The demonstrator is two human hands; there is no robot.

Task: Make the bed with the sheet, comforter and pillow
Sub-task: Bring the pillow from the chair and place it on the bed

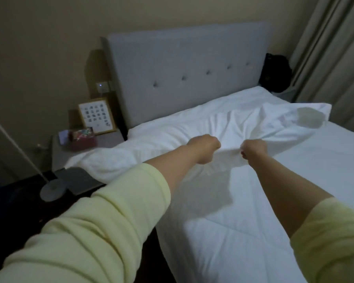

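Head view, dim room, slight blur. Bed (pixel 294 201) takes up centre and right of frame; its surface is white and quilted, with diagonal stitch lines visible near the lower middle. White sheet (pixel 243 123) lies rumpled across the upper half of the bed, one corner billowed up at the far right side, another part hanging off the left edge toward the floor.

Both hands are fisted, each bunching the near edge of the sheet: left hand (pixel 204 147) and right hand (pixel 253 151) close together, a short span of fabric between them, held raised over the mattress and casting a shadow below. Arms extended, pale yellow sleeves (pixel 90 231) pushed up the forearms.

Grey tufted headboard (pixel 188 72) stands against a beige wall (pixel 39 37). Left of the bed: low grey nightstand (pixel 84 156) carrying a framed print (pixel 97 116) leaned on the wall and a dark red box (pixel 83 138); wall switch (pixel 100 86) with a small lit dot above. Floor lamp base (pixel 52 189) and pole on dark floor. Curtain (pixel 333 58) at right; dark object (pixel 276 73), unidentifiable, between headboard and curtain
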